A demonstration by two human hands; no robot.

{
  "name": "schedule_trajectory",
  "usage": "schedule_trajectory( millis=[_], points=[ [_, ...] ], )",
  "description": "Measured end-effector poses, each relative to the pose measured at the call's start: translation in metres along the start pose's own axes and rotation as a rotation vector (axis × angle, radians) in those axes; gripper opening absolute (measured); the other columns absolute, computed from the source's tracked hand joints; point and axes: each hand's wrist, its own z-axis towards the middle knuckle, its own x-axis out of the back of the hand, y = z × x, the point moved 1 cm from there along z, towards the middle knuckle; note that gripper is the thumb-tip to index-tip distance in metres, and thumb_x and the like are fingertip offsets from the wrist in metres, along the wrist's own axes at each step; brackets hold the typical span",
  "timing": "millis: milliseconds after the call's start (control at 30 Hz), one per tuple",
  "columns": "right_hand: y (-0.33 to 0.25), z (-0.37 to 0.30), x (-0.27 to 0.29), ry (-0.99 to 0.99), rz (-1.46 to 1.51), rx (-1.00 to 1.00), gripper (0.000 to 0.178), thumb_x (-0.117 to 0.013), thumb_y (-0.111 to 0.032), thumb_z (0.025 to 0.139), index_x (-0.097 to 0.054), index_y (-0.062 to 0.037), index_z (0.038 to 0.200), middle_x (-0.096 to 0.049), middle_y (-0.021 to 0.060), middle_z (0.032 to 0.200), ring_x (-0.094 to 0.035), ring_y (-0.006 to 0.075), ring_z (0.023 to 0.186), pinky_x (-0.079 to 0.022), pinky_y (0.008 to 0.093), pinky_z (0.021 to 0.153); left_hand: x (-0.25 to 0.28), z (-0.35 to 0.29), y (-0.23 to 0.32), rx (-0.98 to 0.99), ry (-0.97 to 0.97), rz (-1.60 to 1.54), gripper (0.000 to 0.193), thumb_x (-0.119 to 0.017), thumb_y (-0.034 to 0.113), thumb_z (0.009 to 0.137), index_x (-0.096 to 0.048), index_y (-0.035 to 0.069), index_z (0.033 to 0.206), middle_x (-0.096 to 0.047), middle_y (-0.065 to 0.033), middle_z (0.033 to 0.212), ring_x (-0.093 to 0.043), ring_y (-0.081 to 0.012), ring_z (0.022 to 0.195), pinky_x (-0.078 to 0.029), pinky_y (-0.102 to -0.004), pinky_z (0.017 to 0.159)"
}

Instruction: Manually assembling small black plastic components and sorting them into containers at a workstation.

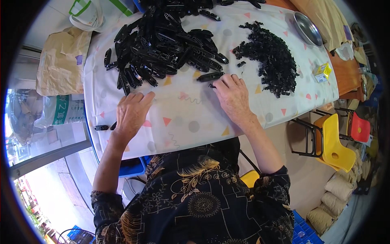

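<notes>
My left hand (133,112) is over the table just below the large pile of long black glossy plastic parts (162,49). Its fingers are bent and a little apart, with nothing visible in them. My right hand (232,95) is closed, fingertips down on the cloth, pinching a small black plastic piece (211,86) that is mostly hidden. Right above those fingertips lies one long black plastic part (210,76), apart from the pile. Farther right spreads a heap of small black plastic pieces (274,57). A short black part (101,127) lies left of my left wrist.
A patterned white cloth (195,126) covers the table. A round metal dish (307,29) and a small yellow box (322,72) are at its right. Brown paper bags (63,61) stand left, near a white bucket (86,16). A yellow chair (337,142) stands right.
</notes>
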Motion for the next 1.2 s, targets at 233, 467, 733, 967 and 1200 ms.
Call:
schedule_trajectory(
  millis=[233,467,733,967,1200],
  points=[
    [0.010,-0.029,0.016,0.130,1.191,-0.719,0.003,-0.064,-0.004,0.085,-0.062,-0.0024,0.086,-0.062,0.0045,0.074,-0.057,0.0125,0.062,-0.045,0.0229,0.057,-0.004,0.010,-0.007,-0.037,-0.140,0.116,0.018,-0.062,0.016,0.081,-0.062,0.013,0.098,-0.060,-0.0035,0.084,-0.058,-0.0229,0.082,-0.045,-0.0380,0.072],
    [0.011,-0.044,0.025,0.139,1.588,-0.862,0.004,-0.064,-0.003,0.085,-0.061,-0.0018,0.086,-0.063,0.0062,0.076,-0.058,0.0108,0.064,-0.048,0.0247,0.059,-0.009,0.042,0.032,-0.103,0.022,-0.097,0.034,-0.069,0.015,0.076,-0.059,0.007,0.108,-0.058,-0.0108,0.105,-0.056,-0.0300,0.096,-0.045,-0.0387,0.081],
    [0.000,-0.046,0.025,0.168,1.628,-0.856,0.005,-0.064,-0.006,0.087,-0.059,-0.0033,0.085,-0.064,0.0079,0.079,-0.059,0.0123,0.065,-0.048,0.0253,0.059,-0.058,0.101,0.099,-0.235,0.085,-0.169,0.030,-0.067,0.009,0.074,-0.056,0.006,0.102,-0.054,-0.0087,0.093,-0.058,-0.0270,0.088,-0.050,-0.0386,0.069],
    [-0.010,-0.042,0.010,0.223,1.803,-0.928,0.006,-0.064,-0.009,0.088,-0.059,-0.0043,0.088,-0.065,0.0076,0.086,-0.060,0.0138,0.069,-0.049,0.0255,0.061,-0.058,0.090,0.100,0.246,-0.182,-0.982,0.019,-0.059,0.004,0.085,-0.054,0.005,0.103,-0.063,-0.0096,0.092,-0.061,-0.0219,0.084,-0.050,-0.0300,0.069],
    [-0.024,-0.026,0.017,0.128,1.617,-0.750,0.004,-0.063,-0.005,0.088,-0.060,-0.0032,0.089,-0.063,0.0055,0.089,-0.059,0.0124,0.076,-0.048,0.0242,0.066,-0.055,0.056,0.093,0.442,-0.308,-2.003,0.021,-0.054,0.011,0.093,-0.053,0.007,0.114,-0.063,-0.0025,0.094,-0.058,-0.0095,0.083,-0.049,-0.0257,0.067]
  ],
)
